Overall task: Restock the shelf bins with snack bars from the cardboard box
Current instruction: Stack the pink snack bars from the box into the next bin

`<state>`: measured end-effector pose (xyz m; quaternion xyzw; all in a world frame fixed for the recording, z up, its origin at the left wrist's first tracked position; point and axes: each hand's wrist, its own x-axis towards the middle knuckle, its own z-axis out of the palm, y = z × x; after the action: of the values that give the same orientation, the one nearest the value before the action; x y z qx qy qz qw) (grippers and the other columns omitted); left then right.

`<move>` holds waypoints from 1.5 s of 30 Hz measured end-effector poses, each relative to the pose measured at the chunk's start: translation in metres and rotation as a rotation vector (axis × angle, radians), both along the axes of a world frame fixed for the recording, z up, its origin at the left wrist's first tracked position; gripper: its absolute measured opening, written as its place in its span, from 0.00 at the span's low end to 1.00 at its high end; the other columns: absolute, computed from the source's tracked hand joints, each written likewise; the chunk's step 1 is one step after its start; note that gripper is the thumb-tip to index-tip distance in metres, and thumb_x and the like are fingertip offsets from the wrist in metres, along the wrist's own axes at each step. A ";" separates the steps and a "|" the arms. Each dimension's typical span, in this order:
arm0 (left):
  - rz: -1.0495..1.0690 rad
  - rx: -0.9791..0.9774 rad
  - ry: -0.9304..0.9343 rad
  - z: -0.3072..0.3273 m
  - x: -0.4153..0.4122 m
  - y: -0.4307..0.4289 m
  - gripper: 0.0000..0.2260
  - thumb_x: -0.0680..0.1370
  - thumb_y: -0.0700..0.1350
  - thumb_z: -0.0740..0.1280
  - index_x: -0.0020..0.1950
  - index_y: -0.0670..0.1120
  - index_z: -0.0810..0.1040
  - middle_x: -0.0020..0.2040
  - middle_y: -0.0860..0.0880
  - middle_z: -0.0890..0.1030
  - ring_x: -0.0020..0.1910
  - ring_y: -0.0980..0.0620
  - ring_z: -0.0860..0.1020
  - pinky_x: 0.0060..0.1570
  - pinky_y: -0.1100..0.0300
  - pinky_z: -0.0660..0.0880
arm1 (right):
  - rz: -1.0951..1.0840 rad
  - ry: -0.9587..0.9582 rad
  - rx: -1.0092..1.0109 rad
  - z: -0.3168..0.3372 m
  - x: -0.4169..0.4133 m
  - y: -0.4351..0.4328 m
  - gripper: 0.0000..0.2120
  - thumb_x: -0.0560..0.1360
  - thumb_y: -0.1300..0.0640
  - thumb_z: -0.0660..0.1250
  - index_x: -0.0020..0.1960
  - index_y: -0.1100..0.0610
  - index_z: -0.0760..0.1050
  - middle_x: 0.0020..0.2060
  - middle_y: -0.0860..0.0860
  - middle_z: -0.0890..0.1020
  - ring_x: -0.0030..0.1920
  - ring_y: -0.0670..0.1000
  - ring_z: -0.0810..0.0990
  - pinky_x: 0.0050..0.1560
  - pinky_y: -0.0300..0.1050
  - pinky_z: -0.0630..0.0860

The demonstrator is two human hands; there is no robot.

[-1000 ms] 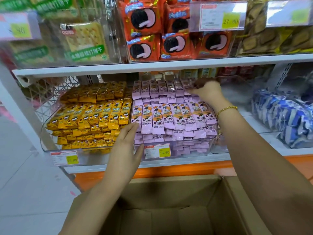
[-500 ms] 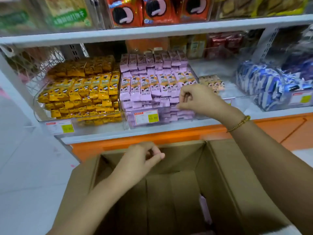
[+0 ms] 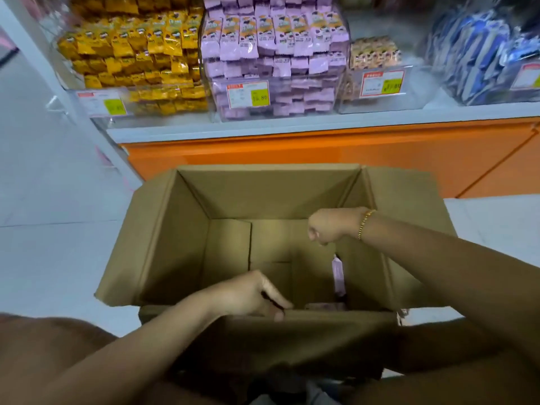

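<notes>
1. Stock left: one purple snack bar (image 3: 338, 276) stands on end against the right inner wall of the cardboard box (image 3: 163, 244). A few more bars (image 3: 324, 306) lie flat on the box floor at the near right corner, partly hidden by the near wall. The rest of the visible box floor is bare card.
2. Left hand (image 3: 248, 296): inside the box at its near wall, fingers bent down over the wall edge. Whether they grip anything cannot be told.
3. Right hand (image 3: 328, 226): above the box interior, toward its right wall, fingers curled to the palm, no wrapper showing.
4. Step in hand, as judged: collect the last bars. Lower the right hand along the right wall, pinch the upright bar by its top seal, then sweep the corner bars together and lift them as one stack.
5. Destination: the purple bin (image 3: 277, 97) on the shelf beyond the box's far wall looks nearly full, so lay the bars flat on top, labels forward.
</notes>
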<state>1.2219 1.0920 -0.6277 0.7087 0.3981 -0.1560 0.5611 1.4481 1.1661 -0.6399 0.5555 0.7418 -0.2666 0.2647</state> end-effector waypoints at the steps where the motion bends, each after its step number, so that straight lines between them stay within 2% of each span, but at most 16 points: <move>1: 0.002 -0.022 -0.003 -0.003 -0.002 -0.003 0.12 0.73 0.46 0.73 0.55 0.55 0.82 0.49 0.65 0.81 0.54 0.65 0.77 0.62 0.65 0.70 | 0.012 -0.017 -0.021 -0.009 -0.003 -0.003 0.11 0.75 0.65 0.63 0.56 0.61 0.78 0.51 0.53 0.81 0.49 0.54 0.78 0.47 0.44 0.75; 3: 0.006 -0.083 -0.006 -0.011 -0.006 -0.011 0.12 0.72 0.45 0.74 0.55 0.55 0.83 0.52 0.63 0.81 0.56 0.63 0.77 0.63 0.65 0.69 | 0.036 -0.070 -0.087 -0.029 -0.009 -0.010 0.10 0.76 0.65 0.62 0.55 0.61 0.77 0.49 0.55 0.79 0.47 0.54 0.75 0.40 0.41 0.72; 5: 0.031 -0.142 -0.018 -0.018 -0.009 -0.021 0.13 0.71 0.44 0.74 0.54 0.54 0.83 0.54 0.60 0.81 0.56 0.62 0.77 0.62 0.67 0.69 | 0.047 -0.125 -0.165 -0.054 -0.013 -0.018 0.13 0.77 0.62 0.61 0.60 0.62 0.77 0.55 0.55 0.81 0.50 0.55 0.78 0.47 0.42 0.74; 9: 0.099 -0.229 -0.037 -0.026 -0.013 -0.030 0.12 0.71 0.43 0.74 0.50 0.57 0.83 0.54 0.61 0.80 0.57 0.62 0.76 0.64 0.66 0.68 | 0.086 -0.235 -0.196 -0.098 -0.012 -0.037 0.08 0.75 0.63 0.63 0.51 0.63 0.78 0.45 0.54 0.79 0.42 0.54 0.76 0.44 0.45 0.75; 11: 0.096 -0.262 -0.026 -0.030 -0.014 -0.032 0.12 0.71 0.43 0.75 0.49 0.58 0.83 0.55 0.59 0.81 0.59 0.61 0.76 0.67 0.61 0.67 | 0.154 -0.287 -0.095 -0.113 -0.005 -0.046 0.14 0.75 0.64 0.63 0.59 0.61 0.76 0.55 0.56 0.79 0.55 0.57 0.77 0.57 0.48 0.74; 14: 0.089 -0.296 0.007 -0.037 -0.012 -0.034 0.11 0.70 0.45 0.76 0.49 0.57 0.83 0.57 0.57 0.80 0.61 0.58 0.75 0.70 0.56 0.65 | 0.199 -0.378 0.008 -0.127 0.007 -0.050 0.22 0.76 0.62 0.64 0.69 0.58 0.69 0.70 0.57 0.68 0.71 0.62 0.63 0.70 0.56 0.64; 18: 0.075 -0.291 0.067 -0.043 -0.012 -0.037 0.12 0.69 0.49 0.76 0.49 0.58 0.81 0.59 0.55 0.79 0.63 0.57 0.73 0.70 0.54 0.64 | 0.195 -0.402 0.052 -0.133 0.011 -0.052 0.23 0.78 0.60 0.60 0.73 0.58 0.62 0.73 0.56 0.62 0.73 0.60 0.58 0.71 0.52 0.60; 23: 0.116 -0.272 0.089 -0.049 -0.014 -0.041 0.14 0.68 0.50 0.76 0.52 0.56 0.79 0.60 0.54 0.78 0.61 0.58 0.73 0.68 0.57 0.65 | 0.263 -0.487 0.131 -0.133 0.006 -0.050 0.19 0.81 0.59 0.52 0.71 0.56 0.67 0.72 0.54 0.65 0.72 0.58 0.60 0.71 0.49 0.58; 26: 0.138 -0.282 0.078 -0.052 -0.015 -0.043 0.15 0.68 0.48 0.76 0.53 0.55 0.79 0.60 0.52 0.79 0.61 0.57 0.74 0.67 0.59 0.66 | 0.214 -0.467 0.051 -0.119 0.000 -0.037 0.15 0.79 0.52 0.61 0.61 0.56 0.76 0.61 0.52 0.77 0.64 0.55 0.73 0.63 0.45 0.70; 28: 0.139 -0.278 0.082 -0.054 -0.014 -0.043 0.15 0.69 0.47 0.76 0.53 0.54 0.79 0.60 0.51 0.79 0.59 0.57 0.75 0.64 0.62 0.67 | 0.138 -0.398 -0.073 -0.108 -0.004 -0.029 0.16 0.74 0.45 0.69 0.51 0.58 0.79 0.46 0.52 0.81 0.49 0.54 0.78 0.45 0.41 0.74; 32: 0.136 -0.273 0.076 -0.056 -0.013 -0.043 0.14 0.68 0.46 0.77 0.51 0.54 0.79 0.58 0.49 0.80 0.57 0.57 0.76 0.66 0.60 0.68 | 0.000 -0.124 -0.294 -0.123 -0.001 -0.034 0.19 0.73 0.51 0.72 0.59 0.60 0.78 0.45 0.52 0.78 0.40 0.50 0.74 0.31 0.38 0.69; 36: 0.138 -0.264 0.082 -0.057 -0.014 -0.043 0.14 0.68 0.47 0.77 0.51 0.55 0.79 0.59 0.50 0.79 0.60 0.57 0.75 0.68 0.58 0.66 | -0.070 -0.103 -0.498 -0.154 0.002 -0.054 0.19 0.77 0.46 0.65 0.48 0.64 0.75 0.37 0.57 0.75 0.31 0.51 0.70 0.33 0.41 0.70; 39: 0.133 -0.268 0.086 -0.051 -0.013 -0.042 0.16 0.70 0.47 0.76 0.55 0.53 0.79 0.61 0.50 0.78 0.62 0.56 0.74 0.67 0.60 0.66 | -0.122 -0.060 -0.588 -0.160 0.005 -0.061 0.30 0.77 0.40 0.63 0.58 0.69 0.72 0.35 0.61 0.74 0.29 0.51 0.70 0.26 0.33 0.67; 41: 0.141 -0.263 0.086 -0.047 -0.013 -0.042 0.16 0.70 0.47 0.75 0.56 0.52 0.79 0.61 0.51 0.78 0.62 0.57 0.73 0.67 0.61 0.65 | -0.193 -0.012 -0.643 -0.159 0.005 -0.058 0.30 0.77 0.40 0.63 0.62 0.67 0.70 0.42 0.65 0.76 0.38 0.53 0.75 0.33 0.35 0.73; 43: 0.156 -0.256 0.074 -0.045 -0.013 -0.041 0.15 0.70 0.47 0.75 0.55 0.53 0.79 0.61 0.52 0.78 0.62 0.57 0.73 0.68 0.60 0.65 | -0.287 0.016 -0.665 -0.155 0.003 -0.056 0.23 0.76 0.41 0.66 0.61 0.58 0.72 0.52 0.56 0.79 0.51 0.55 0.77 0.48 0.42 0.76; 45: 0.157 -0.254 0.064 -0.042 -0.012 -0.039 0.14 0.70 0.47 0.75 0.54 0.53 0.79 0.60 0.52 0.79 0.62 0.56 0.74 0.67 0.60 0.65 | -0.329 0.048 -0.690 -0.152 0.001 -0.053 0.14 0.74 0.41 0.68 0.51 0.50 0.73 0.42 0.46 0.81 0.45 0.51 0.77 0.47 0.41 0.73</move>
<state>1.2094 1.0526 -0.6698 0.5935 0.4469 -0.1834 0.6437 1.4492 1.1129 -0.7920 0.5390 0.5153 -0.5526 0.3722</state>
